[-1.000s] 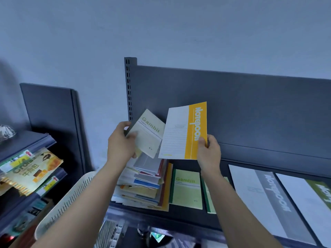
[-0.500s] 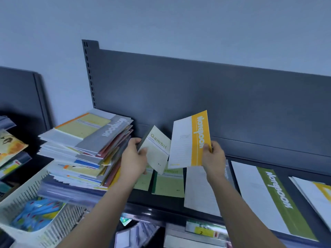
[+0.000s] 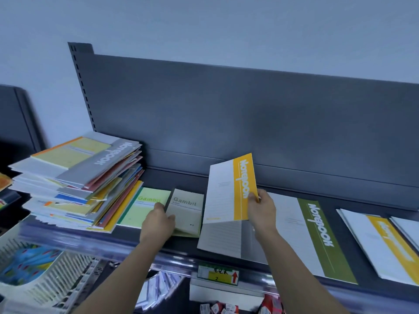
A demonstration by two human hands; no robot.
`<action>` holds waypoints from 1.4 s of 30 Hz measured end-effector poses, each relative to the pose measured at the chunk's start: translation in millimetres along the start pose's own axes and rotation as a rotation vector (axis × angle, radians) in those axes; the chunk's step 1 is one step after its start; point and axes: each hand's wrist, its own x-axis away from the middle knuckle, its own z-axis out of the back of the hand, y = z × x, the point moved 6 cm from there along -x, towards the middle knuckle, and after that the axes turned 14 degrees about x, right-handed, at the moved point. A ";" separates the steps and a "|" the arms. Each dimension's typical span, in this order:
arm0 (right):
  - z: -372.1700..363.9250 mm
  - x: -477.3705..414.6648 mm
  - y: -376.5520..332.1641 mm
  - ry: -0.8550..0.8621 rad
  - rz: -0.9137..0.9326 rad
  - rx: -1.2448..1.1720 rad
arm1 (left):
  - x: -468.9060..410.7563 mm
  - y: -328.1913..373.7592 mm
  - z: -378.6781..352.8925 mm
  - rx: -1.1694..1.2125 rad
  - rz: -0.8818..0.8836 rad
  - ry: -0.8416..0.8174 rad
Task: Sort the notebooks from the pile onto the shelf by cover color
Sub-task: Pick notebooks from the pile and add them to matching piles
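Note:
My right hand (image 3: 260,210) grips a white notebook with a yellow band (image 3: 231,191), held tilted above a grey-banded notebook (image 3: 229,236) lying on the dark shelf (image 3: 158,177). My left hand (image 3: 158,223) holds the left edge of a small beige "Gambit" notebook (image 3: 187,211), lowered flat onto another small notebook. A light green "Gambit" notebook (image 3: 147,205) lies just left of it. The mixed pile of notebooks (image 3: 77,177) sits at the shelf's left end. Further right lie a green-banded notebook (image 3: 317,236) and a yellow-banded one (image 3: 385,243).
A dark back panel (image 3: 249,114) rises behind the shelf. A white slatted basket (image 3: 52,282) with blue items stands below at the left. A price tag (image 3: 217,274) hangs on the shelf's front rail, with small packets beneath it.
The view swung right. My left hand lowered the beige Gambit notebook from the air down onto the shelf. My right hand carried the yellow-banded notebook rightward and lower.

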 end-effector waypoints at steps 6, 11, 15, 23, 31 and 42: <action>5.0 3.8 11.5 -0.020 -0.023 0.020 | 9.8 9.4 -1.4 -0.539 -0.049 -0.052; 7.8 12.5 15.1 -0.013 -0.039 -0.003 | 18.4 46.9 -14.9 -0.379 -0.323 -0.022; 17.3 21.4 20.3 0.011 -0.064 -0.060 | 30.4 72.0 -49.0 0.036 -0.220 -0.305; 71.7 27.2 52.1 0.092 -0.116 -0.082 | 61.9 109.8 -93.3 0.315 -0.294 -0.434; 157.5 19.6 99.4 0.223 -0.133 0.016 | 111.2 163.7 -162.0 0.291 -0.441 -0.454; 281.2 -36.1 205.9 0.116 -0.133 0.417 | 182.8 221.8 -301.1 0.117 -0.426 -0.431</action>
